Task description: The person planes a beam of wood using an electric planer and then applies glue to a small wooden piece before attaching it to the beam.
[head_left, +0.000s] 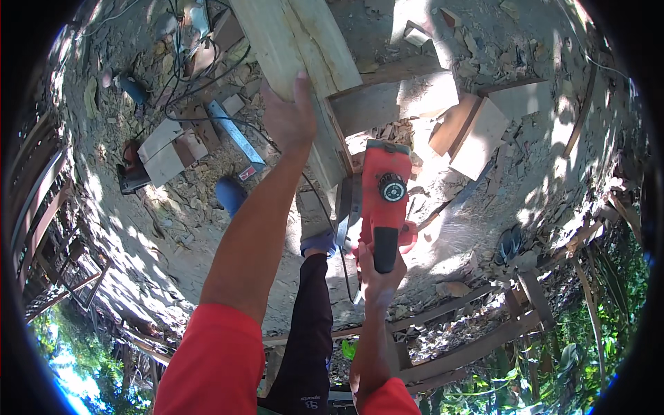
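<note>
A red electric planer (382, 176) with a black knob and black grip is held in my right hand (382, 278), whose fingers close around the rear handle. The planer sits at the near right edge of a pale wooden board (304, 45) that runs away toward the top. My left hand (289, 117) grips the board's left edge, thumb on top and the other fingers mostly hidden. A light spray, which looks like dust or shavings, shows right of the planer. The cutting side of the planer is out of sight.
Cut wood pieces (477, 131) lie to the right, others (169, 149) to the left. A metal square (235, 137), a black cable (207, 83) and a dark red tool (131, 168) rest on the littered ground. Dark sandals (510, 243) lie at right. Wooden rails (477, 346) border the near side.
</note>
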Demonstrator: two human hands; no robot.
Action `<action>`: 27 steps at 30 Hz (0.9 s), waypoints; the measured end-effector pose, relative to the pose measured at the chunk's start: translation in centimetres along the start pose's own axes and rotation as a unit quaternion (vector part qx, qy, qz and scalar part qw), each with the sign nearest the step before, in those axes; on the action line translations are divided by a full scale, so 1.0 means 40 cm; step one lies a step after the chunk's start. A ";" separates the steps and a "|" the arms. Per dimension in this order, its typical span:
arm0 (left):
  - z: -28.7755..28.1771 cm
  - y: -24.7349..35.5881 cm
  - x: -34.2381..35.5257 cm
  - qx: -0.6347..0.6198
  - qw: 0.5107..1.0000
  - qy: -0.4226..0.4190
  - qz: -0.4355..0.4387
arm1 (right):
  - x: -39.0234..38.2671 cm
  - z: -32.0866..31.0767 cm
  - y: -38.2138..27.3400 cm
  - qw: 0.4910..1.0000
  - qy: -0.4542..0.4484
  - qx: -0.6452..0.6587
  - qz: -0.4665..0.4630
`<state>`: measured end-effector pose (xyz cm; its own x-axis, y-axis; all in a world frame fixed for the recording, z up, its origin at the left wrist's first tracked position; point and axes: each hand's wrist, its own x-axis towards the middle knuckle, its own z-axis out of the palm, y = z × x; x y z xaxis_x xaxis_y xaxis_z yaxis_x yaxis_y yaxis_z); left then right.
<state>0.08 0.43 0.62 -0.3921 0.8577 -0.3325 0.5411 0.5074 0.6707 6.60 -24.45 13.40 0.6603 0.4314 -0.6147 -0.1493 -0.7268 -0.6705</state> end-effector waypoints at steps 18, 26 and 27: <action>-0.003 -0.005 0.007 0.013 1.000 0.006 0.001 | -0.160 -0.090 0.247 0.998 0.000 -0.035 0.045; -0.004 -0.008 0.004 0.018 1.000 -0.001 -0.012 | -0.074 -0.032 0.080 0.999 0.010 -0.032 0.043; -0.003 -0.006 0.002 0.022 1.000 -0.001 -0.011 | -0.060 -0.027 0.082 0.999 0.013 -0.035 0.025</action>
<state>-0.19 0.38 0.49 -0.4032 0.8465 -0.3476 0.5643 0.5290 0.6338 5.31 -28.44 13.14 0.6732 0.3803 -0.6342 -0.1314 -0.7825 -0.6087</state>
